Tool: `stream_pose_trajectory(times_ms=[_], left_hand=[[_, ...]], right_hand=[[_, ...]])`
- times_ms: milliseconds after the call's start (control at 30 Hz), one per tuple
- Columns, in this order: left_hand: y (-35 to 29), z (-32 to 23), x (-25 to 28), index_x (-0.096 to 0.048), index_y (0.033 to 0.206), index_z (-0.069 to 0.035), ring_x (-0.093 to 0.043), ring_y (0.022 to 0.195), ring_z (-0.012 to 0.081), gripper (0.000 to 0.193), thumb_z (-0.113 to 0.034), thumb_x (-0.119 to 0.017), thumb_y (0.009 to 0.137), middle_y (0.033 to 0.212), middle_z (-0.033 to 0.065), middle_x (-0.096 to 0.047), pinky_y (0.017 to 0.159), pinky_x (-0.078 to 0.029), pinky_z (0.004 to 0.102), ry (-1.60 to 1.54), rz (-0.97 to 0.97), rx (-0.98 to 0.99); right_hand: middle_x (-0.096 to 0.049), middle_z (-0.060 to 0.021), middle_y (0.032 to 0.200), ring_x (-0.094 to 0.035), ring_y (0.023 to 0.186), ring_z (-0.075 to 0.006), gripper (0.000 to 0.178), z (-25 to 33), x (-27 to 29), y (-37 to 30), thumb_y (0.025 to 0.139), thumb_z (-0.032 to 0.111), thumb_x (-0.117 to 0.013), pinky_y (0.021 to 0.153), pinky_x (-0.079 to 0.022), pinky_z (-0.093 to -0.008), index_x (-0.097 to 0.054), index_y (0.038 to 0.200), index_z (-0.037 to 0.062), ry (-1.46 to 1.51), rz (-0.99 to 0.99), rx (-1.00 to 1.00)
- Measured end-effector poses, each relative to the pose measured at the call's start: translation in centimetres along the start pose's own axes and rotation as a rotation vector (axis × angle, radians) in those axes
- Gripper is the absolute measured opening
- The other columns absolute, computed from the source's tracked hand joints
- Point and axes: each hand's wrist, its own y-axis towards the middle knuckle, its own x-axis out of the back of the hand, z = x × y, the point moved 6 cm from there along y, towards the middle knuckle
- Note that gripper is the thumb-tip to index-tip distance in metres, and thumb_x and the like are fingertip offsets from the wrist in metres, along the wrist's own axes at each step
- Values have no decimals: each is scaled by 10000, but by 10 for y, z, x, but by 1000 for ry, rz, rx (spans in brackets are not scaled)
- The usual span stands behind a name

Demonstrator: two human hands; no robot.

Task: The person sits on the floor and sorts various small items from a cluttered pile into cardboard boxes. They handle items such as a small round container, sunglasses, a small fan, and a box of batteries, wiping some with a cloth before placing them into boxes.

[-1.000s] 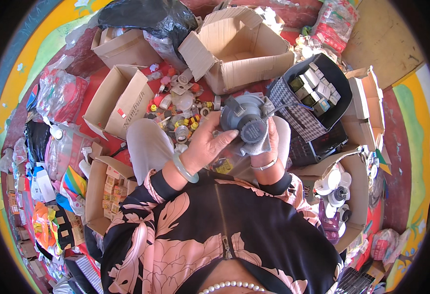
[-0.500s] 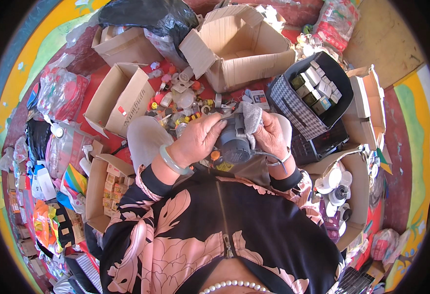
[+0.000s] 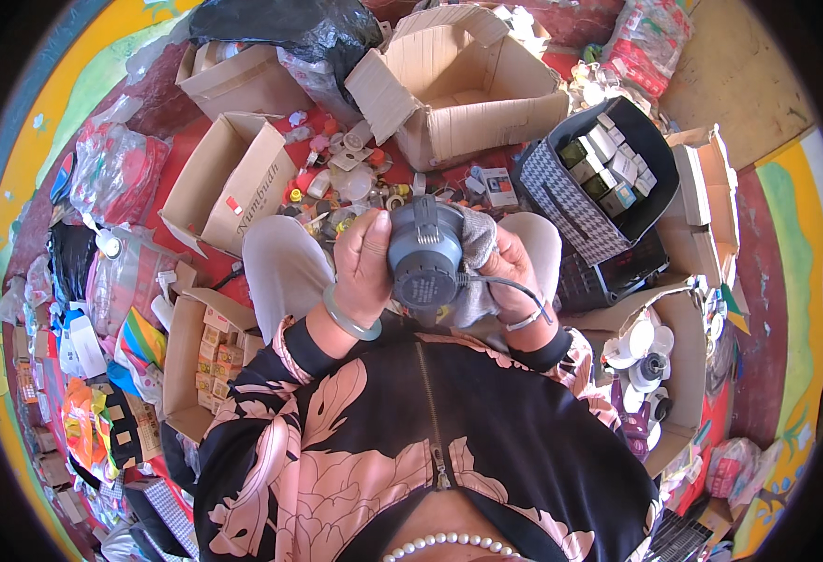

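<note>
Small boxes (image 3: 606, 145) lay toward the houndstooth bin's (image 3: 575, 211) left edge; 1 open carton (image 3: 491, 131) stood beside its far-left corner.

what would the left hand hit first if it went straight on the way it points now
Likely the pile of small plastic pieces beyond the left hand, though depth is unclear and it may pass above them.

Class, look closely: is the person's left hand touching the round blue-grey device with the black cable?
Touching. The head view shows the left hand holding the blue-grey device at its left side, skin against casing, no gap between them.
</note>
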Motion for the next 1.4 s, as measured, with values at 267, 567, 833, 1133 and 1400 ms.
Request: stream_pose_trajectory(times_ms=[267, 567, 833, 1133, 1400], left_hand=[[4, -13, 3, -479, 731, -1, -435, 514, 237, 295, -188, -414, 950, 581, 104, -437, 506, -357, 326, 277, 129, -117], [8, -15, -1, -493, 721, -5, -444, 536, 235, 305, -204, -444, 947, 615, 106, -444, 525, -375, 323, 251, 374, -79], [10, 15, 17, -521, 739, -5, -414, 579, 106, 351, -252, -409, 963, 628, 34, -480, 542, -368, 284, -231, -184, 161], [11, -20, 3, -525, 763, 0, -499, 575, 292, 299, -217, -436, 949, 629, 136, -482, 556, -405, 340, 322, 306, -70], [7, -18, -9, -548, 942, 13, -531, 778, 139, 317, -285, -441, 954, 821, 69, -557, 699, -418, 281, -81, 284, 48]], right_hand=[[-604, -43, 1075, -548, 975, -110, 395, 4, 1, 0, 906, 294, -564, 857, -435, -262, -533, 1203, 36, -91, -102, 61], [-619, -25, 987, -546, 884, -82, 306, 31, -12, 14, 933, 208, -493, 786, -452, -244, -553, 1150, 1, -493, 259, 8], [-613, -40, 1037, -565, 913, -107, 338, -34, -8, -6, 923, 269, -537, 807, -455, -272, -560, 1157, 25, 107, -19, 11], [-559, -51, 1148, -503, 1056, -121, 521, 19, -22, 3, 855, 292, -640, 916, -400, -268, -468, 1251, 0, -123, 160, -161], [-629, -41, 1007, -586, 889, -99, 328, -4, -2, -3, 937, 255, -516, 784, -475, -227, -552, 1163, 21, -4, -416, 170]])
